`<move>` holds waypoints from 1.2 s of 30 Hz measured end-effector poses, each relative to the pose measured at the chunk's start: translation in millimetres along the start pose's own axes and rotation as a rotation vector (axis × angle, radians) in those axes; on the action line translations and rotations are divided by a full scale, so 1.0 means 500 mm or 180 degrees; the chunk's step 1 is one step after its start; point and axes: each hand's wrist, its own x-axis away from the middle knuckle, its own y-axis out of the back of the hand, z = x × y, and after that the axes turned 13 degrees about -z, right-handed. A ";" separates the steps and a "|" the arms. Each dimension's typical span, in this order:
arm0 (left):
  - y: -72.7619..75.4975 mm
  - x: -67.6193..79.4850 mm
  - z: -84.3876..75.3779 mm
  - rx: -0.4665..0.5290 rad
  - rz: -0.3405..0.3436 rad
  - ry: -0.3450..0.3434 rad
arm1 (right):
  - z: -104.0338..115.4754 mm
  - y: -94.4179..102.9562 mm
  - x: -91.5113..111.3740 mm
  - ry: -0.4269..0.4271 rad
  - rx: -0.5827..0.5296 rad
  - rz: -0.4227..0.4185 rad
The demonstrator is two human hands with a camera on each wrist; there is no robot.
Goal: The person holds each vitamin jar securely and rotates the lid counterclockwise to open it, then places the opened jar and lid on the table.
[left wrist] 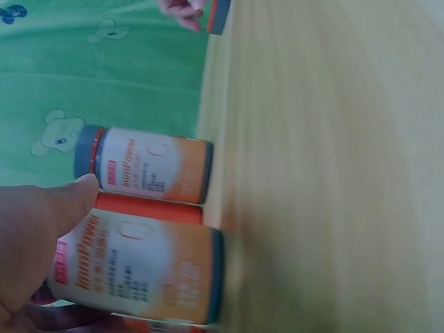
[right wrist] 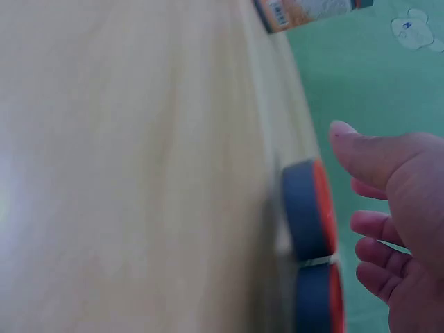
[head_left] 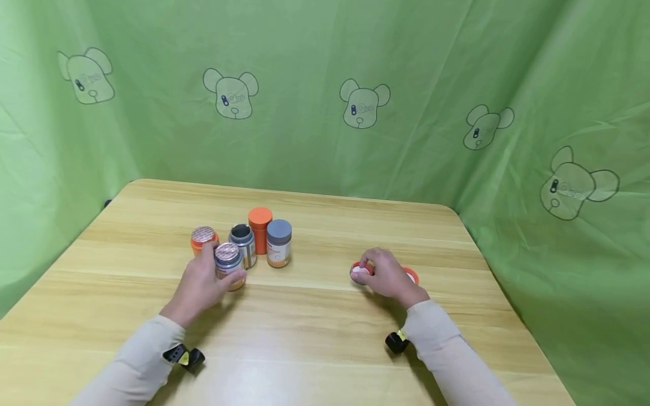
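Note:
My left hand (head_left: 200, 282) grips a supplement jar (head_left: 228, 270) with a silver foil seal on top, thumb on the near side and fingers round the back. In the left wrist view its white and orange label faces the camera. On the right, my right hand (head_left: 386, 276) is over an upturned grey lid (right wrist: 302, 211) with an orange inside. In the right wrist view the thumb and loosely bent fingers stand apart from that lid. A second upturned lid (right wrist: 313, 298) lies beside it, partly behind the hand in the head view.
Behind the held jar stand a foil-topped orange jar (head_left: 197, 246), a grey jar with a dark top (head_left: 249, 248), a tall orange jar (head_left: 260, 225) and a grey-lidded jar (head_left: 279, 248). A green curtain (head_left: 304, 146) surrounds the wooden table (head_left: 304, 338).

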 end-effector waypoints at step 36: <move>-0.041 0.011 -0.094 0.0383 0.0810 -0.0293 | 0.240 -0.144 -0.156 0.0248 -0.0576 0.0117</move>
